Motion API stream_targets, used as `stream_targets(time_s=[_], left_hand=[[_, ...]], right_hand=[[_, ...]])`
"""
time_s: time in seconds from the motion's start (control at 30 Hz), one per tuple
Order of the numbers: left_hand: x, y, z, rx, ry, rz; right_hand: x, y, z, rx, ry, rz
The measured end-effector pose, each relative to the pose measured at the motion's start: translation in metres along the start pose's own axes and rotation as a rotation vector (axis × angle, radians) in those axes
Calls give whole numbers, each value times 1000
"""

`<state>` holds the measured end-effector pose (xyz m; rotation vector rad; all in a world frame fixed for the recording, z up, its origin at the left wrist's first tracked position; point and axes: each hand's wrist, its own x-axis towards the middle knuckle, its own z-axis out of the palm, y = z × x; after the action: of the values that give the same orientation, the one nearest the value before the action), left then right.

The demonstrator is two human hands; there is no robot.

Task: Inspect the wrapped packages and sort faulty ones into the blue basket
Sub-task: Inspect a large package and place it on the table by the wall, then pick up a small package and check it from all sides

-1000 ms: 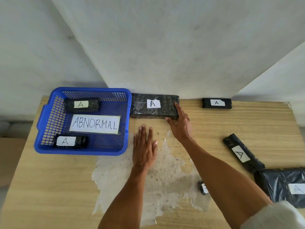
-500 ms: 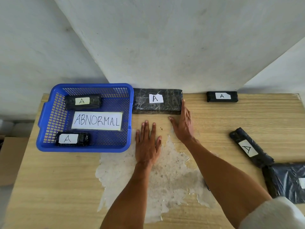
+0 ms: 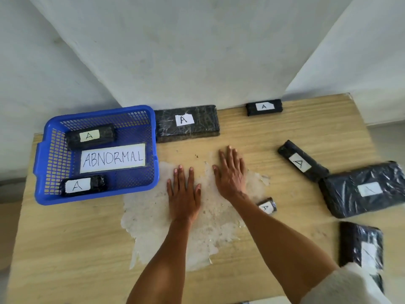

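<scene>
Both hands flat and empty near the middle of the tabletop (image 3: 285, 132): left hand (image 3: 184, 194) spread palm-down on the pale worn patch (image 3: 153, 216), right hand (image 3: 231, 172) just beside it, fingers extended, gripping nothing. Risks from here, as a judgement: easy to lose track of which packages are already checked, since every label reads the same letter; possible too to brush the small package (image 3: 266, 206) lying right against the right forearm and knock it toward the near edge; possible to miss a tear hidden on an underside if a package is not turned over. Blue basket (image 3: 41, 154) at the far left corner, with an "ABNORMAL" sign (image 3: 112, 157) inside and two dark packages in it, one toward the far wall (image 3: 91, 136), one toward the near wall (image 3: 83, 185). Large flat package (image 3: 186, 122) touching the basket's right side at the far edge, wrapped in dark crinkled film with a white label. Short block (image 3: 264, 107) further right along the far edge. Long narrow package (image 3: 303, 161) angled near the right edge, its end against a bulky glossy one (image 3: 363, 188); another package (image 3: 361, 246) at the near right corner, blurred, label unreadable. All black, shiny, plastic-wrapped; no fault discernible at this sharpness.
</scene>
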<state>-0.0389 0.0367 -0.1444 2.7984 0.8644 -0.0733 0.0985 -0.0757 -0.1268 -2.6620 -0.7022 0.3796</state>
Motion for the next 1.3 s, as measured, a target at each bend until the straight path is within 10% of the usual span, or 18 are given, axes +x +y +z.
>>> stream_targets(time_s=[0.2,0.47,0.7,0.97,1.3], left_hand=[[-45,4,-3,13,-105,-2],[-76,35,-22,18,-326,18],[-85,48,-56,-131,-564,7],[-66,54,-146,-1068,-501,-194],[-59,8,-231,-1348,-275,-191]], right_hand=[[-65,-4,-13,85,36,-40],[-170,53,-23,38,217,514],[-197,42,-38,245,103,409],[-174,-28,-99,429,104,212],[-148,-111,-155,544,100,-69]])
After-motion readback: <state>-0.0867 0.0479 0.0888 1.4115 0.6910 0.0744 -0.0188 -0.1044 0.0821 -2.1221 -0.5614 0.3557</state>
